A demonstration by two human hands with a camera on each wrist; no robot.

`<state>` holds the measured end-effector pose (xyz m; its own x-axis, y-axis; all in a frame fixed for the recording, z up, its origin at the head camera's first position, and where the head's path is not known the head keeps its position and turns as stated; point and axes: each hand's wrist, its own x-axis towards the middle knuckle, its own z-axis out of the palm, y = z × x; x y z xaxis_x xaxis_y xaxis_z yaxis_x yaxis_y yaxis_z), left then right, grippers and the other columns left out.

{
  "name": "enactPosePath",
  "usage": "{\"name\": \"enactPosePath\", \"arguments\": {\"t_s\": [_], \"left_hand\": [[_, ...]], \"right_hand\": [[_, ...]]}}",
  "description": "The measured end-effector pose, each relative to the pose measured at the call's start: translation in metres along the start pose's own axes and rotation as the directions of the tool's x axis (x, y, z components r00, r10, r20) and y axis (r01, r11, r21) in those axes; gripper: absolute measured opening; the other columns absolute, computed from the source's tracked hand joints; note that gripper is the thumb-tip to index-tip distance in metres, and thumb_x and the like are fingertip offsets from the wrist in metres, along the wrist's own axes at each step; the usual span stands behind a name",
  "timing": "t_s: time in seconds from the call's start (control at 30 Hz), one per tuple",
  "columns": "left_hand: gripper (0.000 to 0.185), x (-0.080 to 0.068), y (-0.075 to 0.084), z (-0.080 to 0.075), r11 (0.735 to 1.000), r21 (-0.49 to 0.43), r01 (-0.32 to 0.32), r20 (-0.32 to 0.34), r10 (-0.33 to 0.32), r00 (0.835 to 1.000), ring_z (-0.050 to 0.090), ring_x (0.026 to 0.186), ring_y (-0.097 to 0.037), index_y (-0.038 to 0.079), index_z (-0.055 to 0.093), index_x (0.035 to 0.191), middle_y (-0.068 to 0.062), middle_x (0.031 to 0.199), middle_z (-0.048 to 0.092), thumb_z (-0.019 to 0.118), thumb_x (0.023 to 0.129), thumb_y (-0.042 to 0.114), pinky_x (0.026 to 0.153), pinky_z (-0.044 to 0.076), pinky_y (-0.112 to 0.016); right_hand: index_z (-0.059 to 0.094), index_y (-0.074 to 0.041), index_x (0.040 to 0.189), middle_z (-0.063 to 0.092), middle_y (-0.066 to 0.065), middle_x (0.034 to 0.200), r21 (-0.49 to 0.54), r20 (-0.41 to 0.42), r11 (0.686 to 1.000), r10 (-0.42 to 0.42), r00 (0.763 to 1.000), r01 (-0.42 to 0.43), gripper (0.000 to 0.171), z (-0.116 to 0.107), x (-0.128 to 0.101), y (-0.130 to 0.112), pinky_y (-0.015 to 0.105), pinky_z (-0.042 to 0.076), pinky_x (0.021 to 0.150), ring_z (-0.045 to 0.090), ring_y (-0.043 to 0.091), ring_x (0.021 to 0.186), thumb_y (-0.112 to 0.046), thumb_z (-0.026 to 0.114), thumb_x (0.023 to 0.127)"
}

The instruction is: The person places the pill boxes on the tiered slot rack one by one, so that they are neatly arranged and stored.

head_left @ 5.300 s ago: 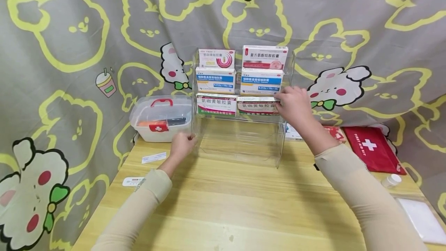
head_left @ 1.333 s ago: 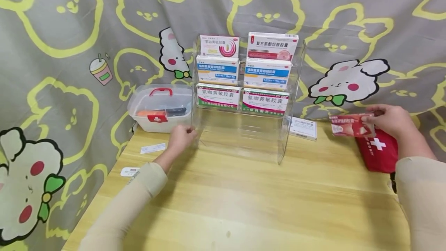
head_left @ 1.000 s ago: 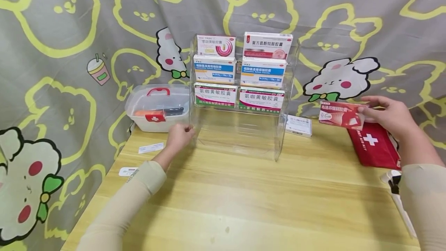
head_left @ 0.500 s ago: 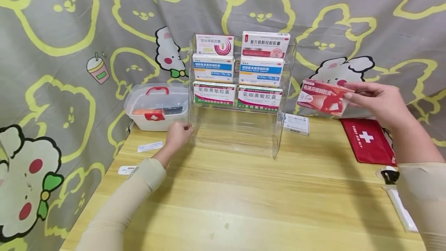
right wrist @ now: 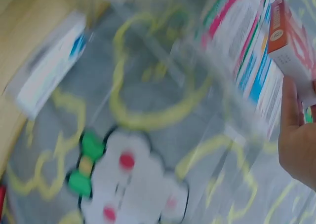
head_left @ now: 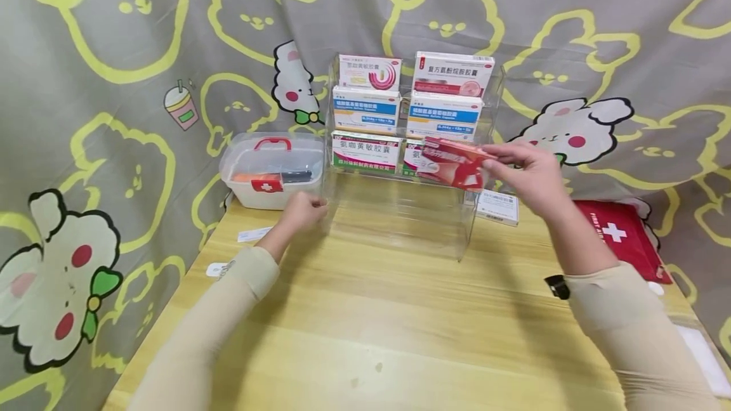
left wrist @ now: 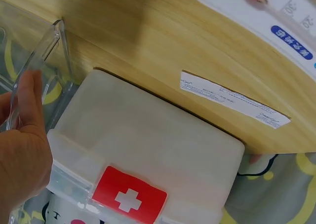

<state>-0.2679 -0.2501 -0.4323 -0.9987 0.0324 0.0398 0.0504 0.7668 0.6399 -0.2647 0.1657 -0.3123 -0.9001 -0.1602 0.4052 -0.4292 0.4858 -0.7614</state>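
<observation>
A clear plastic display rack (head_left: 394,208) stands at the back of the table, with medicine boxes in its upper tiers. My left hand (head_left: 302,211) holds the rack's left side edge; in the left wrist view the fingers (left wrist: 30,98) lie around the clear panel. Thumb and fingers of my right hand (head_left: 533,170) pinch the right end of a red medicine box (head_left: 451,163). That box is tilted in front of the third tier and partly covers a green-and-magenta box (head_left: 410,160). Above it sits a blue-and-white box (head_left: 442,116).
A lidded first-aid box (head_left: 274,189) stands left of the rack, a white paper strip (head_left: 253,234) before it. Right of the rack lie a white medicine box (head_left: 498,207) and a red first-aid pouch (head_left: 619,236). A white pad (head_left: 702,360) is at the right edge.
My right hand has left the third-tier box, picked up the red medicine box at the right and carried it left to the rack's front. My left hand has stayed at the rack's side.
</observation>
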Motion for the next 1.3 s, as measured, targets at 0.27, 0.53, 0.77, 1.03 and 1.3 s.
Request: {"name": "enactPosePath", "arguments": {"t_s": [0.27, 0.53, 0.77, 1.03, 1.3], "left_hand": [[0.017, 0.001, 0.002, 0.0, 1.0, -0.002, 0.017, 0.01, -0.017, 1.0, 0.058, 0.067, -0.018, -0.001, 0.073, 0.089, -0.013, 0.078, 0.07, 0.061, 0.086, 0.011, 0.065, 0.05, -0.029], [0.019, 0.001, 0.002, 0.003, 0.998, -0.016, 0.067, 0.021, -0.067, 0.998, 0.055, 0.065, -0.016, -0.001, 0.073, 0.094, -0.01, 0.076, 0.069, 0.061, 0.088, 0.013, 0.059, 0.048, -0.025], [0.02, 0.001, 0.002, 0.002, 0.995, -0.043, 0.095, 0.018, -0.094, 0.995, 0.054, 0.064, -0.015, 0.0, 0.073, 0.095, -0.011, 0.075, 0.069, 0.061, 0.088, 0.013, 0.059, 0.047, -0.025], [0.02, 0.001, 0.006, 0.001, 0.993, -0.033, 0.112, 0.002, -0.112, 0.994, 0.057, 0.07, -0.018, 0.001, 0.073, 0.098, -0.013, 0.087, 0.071, 0.061, 0.088, 0.014, 0.063, 0.048, -0.027], [0.019, 0.0, 0.006, 0.001, 0.996, 0.004, 0.085, 0.006, -0.085, 0.996, 0.056, 0.067, -0.018, -0.001, 0.073, 0.087, -0.012, 0.081, 0.07, 0.06, 0.089, 0.013, 0.063, 0.048, -0.029]], "right_hand": [[0.069, -0.012, 0.113, 0.062, 0.004, 0.103, -0.005, 0.041, 0.999, -0.033, 0.999, 0.034, 0.034, 0.078, 0.016, -0.009, 0.018, 0.044, 0.066, 0.054, 0.012, 0.093, -0.028, 0.071, 0.083], [0.07, -0.013, 0.112, 0.063, 0.005, 0.109, 0.066, 0.072, 0.997, -0.052, 0.996, 0.047, 0.03, 0.137, 0.027, -0.021, 0.03, 0.048, 0.079, 0.055, 0.02, 0.102, -0.022, 0.072, 0.083], [0.071, -0.01, 0.108, 0.063, 0.006, 0.1, 0.043, 0.024, 0.997, -0.065, 0.998, 0.064, 0.025, 0.167, 0.03, -0.019, 0.03, 0.049, 0.071, 0.057, 0.02, 0.09, -0.014, 0.071, 0.083], [0.072, -0.009, 0.106, 0.063, 0.006, 0.102, 0.053, 0.007, 0.997, -0.054, 0.998, 0.054, 0.024, 0.174, 0.025, -0.017, 0.03, 0.051, 0.079, 0.057, 0.022, 0.096, -0.013, 0.071, 0.083], [0.072, -0.01, 0.105, 0.063, 0.006, 0.103, 0.083, 0.036, 0.996, -0.045, 0.998, 0.042, 0.023, 0.203, 0.021, -0.014, 0.024, 0.053, 0.073, 0.06, 0.019, 0.092, -0.012, 0.071, 0.082]]}}
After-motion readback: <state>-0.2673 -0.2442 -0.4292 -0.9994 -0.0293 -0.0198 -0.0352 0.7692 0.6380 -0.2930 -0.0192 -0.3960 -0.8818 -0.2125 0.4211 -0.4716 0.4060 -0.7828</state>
